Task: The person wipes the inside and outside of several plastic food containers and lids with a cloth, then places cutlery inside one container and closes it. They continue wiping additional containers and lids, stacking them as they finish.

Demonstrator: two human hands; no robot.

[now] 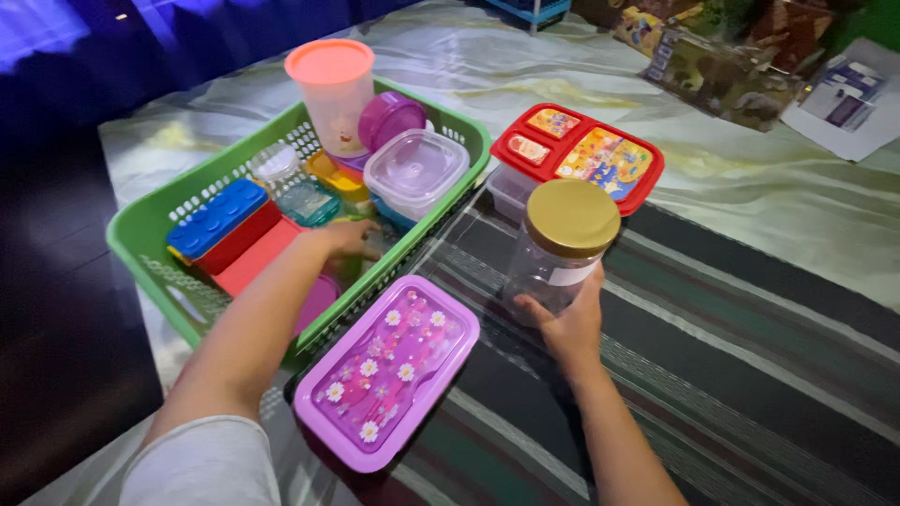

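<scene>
Reaching into the green plastic lattice basket (150, 234), the person's left hand (349, 239) rests among its containers, beside a blue-and-red brick-shaped box (223, 228); its fingers curl down out of sight, so I cannot tell whether they hold anything. A pink-lidded tumbler (332, 89) and a clear square tub (415, 171) stand further back in the basket. Just beside it on the striped mat (750, 347) lies a purple flowered lunchbox (386, 367). The right hand (568, 323) wraps partly open around the base of a clear plastic jar with a gold lid (561, 248), standing upright on the mat before a red compartment box (577, 155). It looks like sorting mid-step; steadying that jar needs a firm grip.
</scene>
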